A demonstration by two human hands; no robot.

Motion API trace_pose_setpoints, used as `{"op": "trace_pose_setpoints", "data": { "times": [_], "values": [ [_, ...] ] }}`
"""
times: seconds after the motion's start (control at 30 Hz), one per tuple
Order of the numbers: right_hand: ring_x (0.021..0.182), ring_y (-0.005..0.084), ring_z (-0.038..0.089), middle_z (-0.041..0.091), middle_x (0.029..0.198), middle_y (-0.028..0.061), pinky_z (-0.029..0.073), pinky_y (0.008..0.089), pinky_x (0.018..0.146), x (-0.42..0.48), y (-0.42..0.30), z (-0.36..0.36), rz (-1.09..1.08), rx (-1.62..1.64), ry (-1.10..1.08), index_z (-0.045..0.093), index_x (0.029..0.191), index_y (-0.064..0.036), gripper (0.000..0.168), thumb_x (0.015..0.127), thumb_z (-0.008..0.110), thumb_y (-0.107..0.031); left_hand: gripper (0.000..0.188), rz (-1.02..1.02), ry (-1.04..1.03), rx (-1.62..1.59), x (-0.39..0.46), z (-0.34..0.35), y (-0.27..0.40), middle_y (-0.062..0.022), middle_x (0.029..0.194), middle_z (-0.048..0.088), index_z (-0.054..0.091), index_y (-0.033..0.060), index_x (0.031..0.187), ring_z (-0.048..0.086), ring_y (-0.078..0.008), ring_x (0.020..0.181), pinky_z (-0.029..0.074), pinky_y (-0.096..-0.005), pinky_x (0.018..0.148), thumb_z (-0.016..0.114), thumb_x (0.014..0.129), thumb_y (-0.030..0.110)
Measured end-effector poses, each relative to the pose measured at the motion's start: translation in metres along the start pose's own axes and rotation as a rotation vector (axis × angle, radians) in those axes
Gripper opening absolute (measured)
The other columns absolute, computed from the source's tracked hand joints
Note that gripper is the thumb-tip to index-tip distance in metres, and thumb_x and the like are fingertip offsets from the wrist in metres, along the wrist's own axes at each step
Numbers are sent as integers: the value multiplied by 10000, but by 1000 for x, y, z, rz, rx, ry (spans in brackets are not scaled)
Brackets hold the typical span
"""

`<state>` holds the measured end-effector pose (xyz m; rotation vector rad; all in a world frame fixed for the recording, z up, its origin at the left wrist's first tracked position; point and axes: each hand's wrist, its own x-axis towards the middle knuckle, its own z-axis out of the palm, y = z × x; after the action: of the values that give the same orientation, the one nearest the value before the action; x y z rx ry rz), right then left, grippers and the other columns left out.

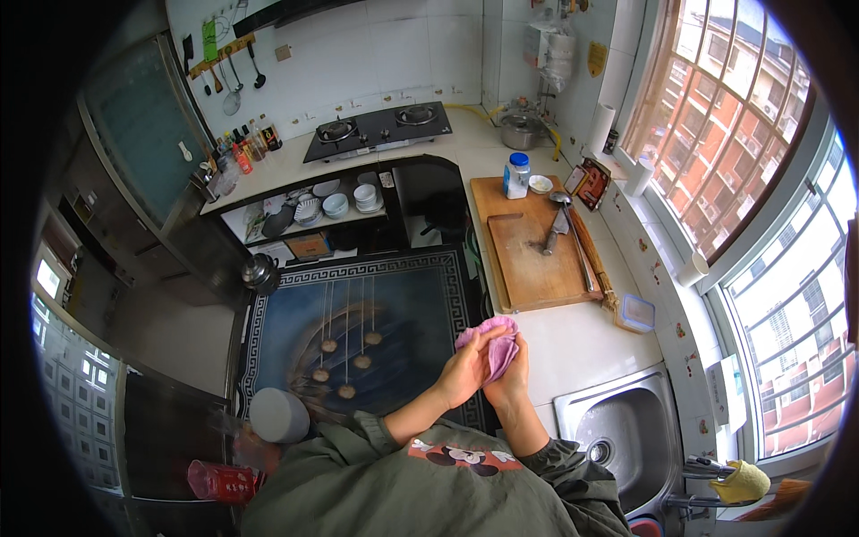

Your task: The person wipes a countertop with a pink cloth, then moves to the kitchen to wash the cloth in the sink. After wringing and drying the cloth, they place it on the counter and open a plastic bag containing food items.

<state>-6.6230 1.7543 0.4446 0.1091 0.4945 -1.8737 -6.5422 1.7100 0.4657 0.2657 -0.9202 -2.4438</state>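
Note:
A pink cloth [502,356] is bunched between my two hands, held in front of my chest near the counter's front edge. My left hand [464,372] presses on it from the left, fingers pointing up and away. From the right, my right hand [508,379] cups its lower side. Folds of the cloth hide some of the fingertips. Just beyond lies a wooden cutting board [530,282], with a kitchen knife [556,233] and a long-handled metal ladle [580,248] on it.
A steel sink [631,443] is set into the counter at right; a yellow cloth [741,482] hangs on its faucet. A blue-lidded jar [517,176] and a small white bowl [540,184] stand at the board's far end. A plastic container [636,314] sits nearby. The gas stove [379,131] is farther back.

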Motion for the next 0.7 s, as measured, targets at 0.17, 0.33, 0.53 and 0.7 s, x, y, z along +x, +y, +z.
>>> {"op": "trace_pose_setpoints", "data": {
  "times": [0.17, 0.33, 0.53, 0.7],
  "values": [
    [1095, 261, 509, 560, 1138, 130, 367, 406, 971, -8, -18, 14, -123, 33, -68, 495, 1163, -63, 505, 920, 271, -445, 644, 91, -54, 225, -6, -12, 13, -158, 1341, 386, 388, -29, 1279, 367, -231, 1248, 291, -370, 1033, 274, 935, 504],
    [1304, 306, 272, 380, 1349, 160, 91, 489, 1083, -16, -18, 36, -851, -2263, -696, 329, 1353, -60, 591, 906, 355, -446, 685, -188, 26, -470, 1, -32, 21, -136, 1311, 433, 423, 88, 1274, 424, -282, 1201, 336, -446, 1000, 315, 864, 626],
    [1285, 284, 319, 368, 1357, 169, 188, 423, 1084, -35, -21, 59, -553, -1065, -591, 348, 1316, 8, 512, 923, 424, -312, 663, -64, 82, -553, -9, -32, 26, -123, 1271, 477, 454, 79, 1240, 465, -294, 1160, 363, -440, 982, 274, 880, 606],
    [1226, 241, 391, 399, 1319, 159, 281, 336, 1076, -25, 14, 23, 229, -67, -366, 409, 1230, 40, 340, 928, 403, -117, 555, 4, 219, -488, -4, -6, 27, -104, 691, 575, 569, 38, 782, 563, -242, 767, 444, -370, 792, 423, 829, 571]
  ]
}}
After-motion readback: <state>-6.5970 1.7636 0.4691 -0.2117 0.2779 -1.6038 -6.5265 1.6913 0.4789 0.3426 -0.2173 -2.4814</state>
